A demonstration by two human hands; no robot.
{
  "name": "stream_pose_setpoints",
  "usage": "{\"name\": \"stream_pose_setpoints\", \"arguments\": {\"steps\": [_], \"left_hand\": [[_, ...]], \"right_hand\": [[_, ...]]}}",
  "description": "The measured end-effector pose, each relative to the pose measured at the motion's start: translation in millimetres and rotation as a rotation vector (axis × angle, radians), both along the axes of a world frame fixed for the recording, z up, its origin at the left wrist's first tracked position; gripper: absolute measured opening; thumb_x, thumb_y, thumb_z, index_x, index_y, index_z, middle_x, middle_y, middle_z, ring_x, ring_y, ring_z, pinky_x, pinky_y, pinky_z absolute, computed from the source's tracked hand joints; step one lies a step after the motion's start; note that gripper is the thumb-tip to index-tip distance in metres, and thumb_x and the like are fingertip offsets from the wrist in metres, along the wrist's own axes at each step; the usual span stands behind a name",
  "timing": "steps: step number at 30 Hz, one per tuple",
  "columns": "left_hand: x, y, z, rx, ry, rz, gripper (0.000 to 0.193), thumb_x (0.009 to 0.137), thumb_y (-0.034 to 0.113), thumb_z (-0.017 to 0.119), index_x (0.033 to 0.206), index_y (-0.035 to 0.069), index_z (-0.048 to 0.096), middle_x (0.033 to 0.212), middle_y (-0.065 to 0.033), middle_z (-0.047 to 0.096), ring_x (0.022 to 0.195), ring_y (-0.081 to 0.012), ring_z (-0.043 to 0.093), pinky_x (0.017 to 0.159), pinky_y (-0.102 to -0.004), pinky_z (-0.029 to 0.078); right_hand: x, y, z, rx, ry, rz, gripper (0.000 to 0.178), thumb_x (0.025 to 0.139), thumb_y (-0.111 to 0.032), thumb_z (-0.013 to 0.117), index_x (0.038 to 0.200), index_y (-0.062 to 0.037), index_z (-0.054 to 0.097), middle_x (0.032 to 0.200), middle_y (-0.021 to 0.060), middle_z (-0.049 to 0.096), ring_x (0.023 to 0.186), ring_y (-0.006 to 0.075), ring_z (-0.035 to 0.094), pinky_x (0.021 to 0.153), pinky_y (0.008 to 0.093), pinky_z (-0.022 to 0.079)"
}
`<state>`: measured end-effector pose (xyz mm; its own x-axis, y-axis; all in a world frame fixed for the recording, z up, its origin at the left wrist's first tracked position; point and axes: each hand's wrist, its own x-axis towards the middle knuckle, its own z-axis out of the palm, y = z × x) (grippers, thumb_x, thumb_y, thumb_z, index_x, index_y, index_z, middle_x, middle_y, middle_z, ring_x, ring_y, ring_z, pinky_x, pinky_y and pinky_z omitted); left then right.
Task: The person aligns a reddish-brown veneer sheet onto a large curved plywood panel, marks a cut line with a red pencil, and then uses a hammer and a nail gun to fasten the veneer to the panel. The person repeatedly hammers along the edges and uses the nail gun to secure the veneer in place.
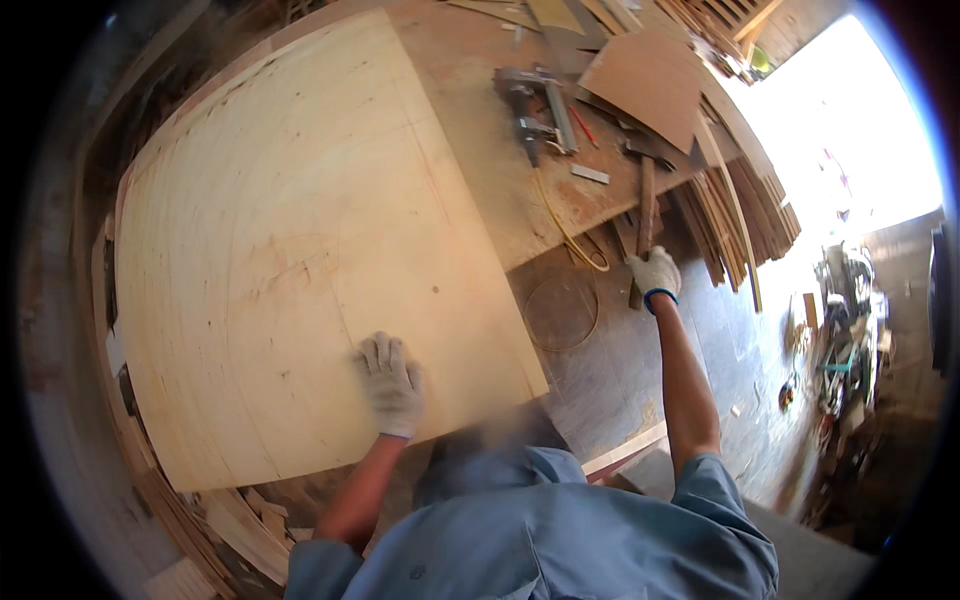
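A large pale plywood sheet [290, 220] lies across the left and middle of the workbench. My left hand [390, 388], in a whitish work glove, rests flat on the sheet near its front edge, fingers spread. Off to the right, my gloved right hand [655, 274] reaches out past the bench edge, closed around the lower end of a hammer handle. The hammer [648, 195] has a wooden handle and a dark metal head that lies over the bench top. Beyond the sheet's right edge sits a nail gun [530, 110] with a yellow air hose [556, 215] running from it.
Near the nail gun are a strip of fasteners [590, 174] and a red pencil [584, 127]. A brown board [645, 85] and wood offcuts lie at the bench's far right. Stacked wooden strips [735, 215] jut over its right edge. Cluttered items [850, 330] stand along the right wall.
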<state>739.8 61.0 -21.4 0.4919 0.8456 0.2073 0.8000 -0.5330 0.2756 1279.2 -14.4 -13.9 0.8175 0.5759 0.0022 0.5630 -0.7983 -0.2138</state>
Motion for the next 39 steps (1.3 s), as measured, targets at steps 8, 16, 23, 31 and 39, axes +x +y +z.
{"name": "stream_pose_setpoints", "arguments": {"steps": [8,16,23,31,39], "left_hand": [[6,4,7,-0.093,0.039,0.044,0.061,0.095,0.019,0.062,0.149,0.003,0.040,0.157,-0.0252,0.041,0.148,-0.0524,0.033,0.122,-0.0703,0.020],[-1,-5,-14,-0.117,-0.047,0.147,0.049,0.091,0.016,0.063,0.138,0.005,0.053,0.145,-0.0192,0.053,0.139,-0.0447,0.045,0.120,-0.0643,0.029],[1,10,21,-0.333,-0.076,0.104,0.042,0.094,0.019,0.060,0.134,0.004,0.061,0.143,-0.0193,0.056,0.143,-0.0400,0.044,0.125,-0.0596,0.026],[4,3,1,0.007,-0.147,0.084,0.030,0.095,0.015,0.064,0.122,0.002,0.063,0.140,-0.0181,0.055,0.138,-0.0387,0.047,0.120,-0.0586,0.030],[-6,-28,-3,0.108,-0.455,0.238,0.027,0.096,0.012,0.062,0.121,0.004,0.064,0.123,-0.0206,0.065,0.124,-0.0399,0.057,0.113,-0.0534,0.040]], "right_hand": [[-20,245,60,0.293,0.039,0.366,0.044,0.094,-0.044,0.064,0.117,-0.0067,0.068,0.117,0.0239,0.069,0.110,0.0446,0.065,0.093,0.0524,0.052],[-31,383,20,-0.008,-0.039,0.338,0.065,0.085,-0.052,0.065,0.126,-0.0015,0.069,0.126,0.0307,0.068,0.119,0.0423,0.067,0.102,0.0485,0.052],[97,441,-58,-0.034,0.054,0.567,0.056,0.080,-0.043,0.075,0.115,0.0000,0.074,0.097,0.0198,0.076,0.088,0.0348,0.074,0.079,0.0440,0.056],[-41,263,161,0.543,1.210,0.476,0.021,0.101,-0.025,0.065,0.100,-0.0038,0.067,0.079,0.0030,0.062,0.065,0.0152,0.064,0.060,0.0303,0.055],[-129,2,196,0.567,1.282,0.378,0.016,0.099,-0.020,0.061,0.100,-0.0043,0.058,0.076,0.0085,0.061,0.064,0.0187,0.065,0.059,0.0335,0.056]]}}
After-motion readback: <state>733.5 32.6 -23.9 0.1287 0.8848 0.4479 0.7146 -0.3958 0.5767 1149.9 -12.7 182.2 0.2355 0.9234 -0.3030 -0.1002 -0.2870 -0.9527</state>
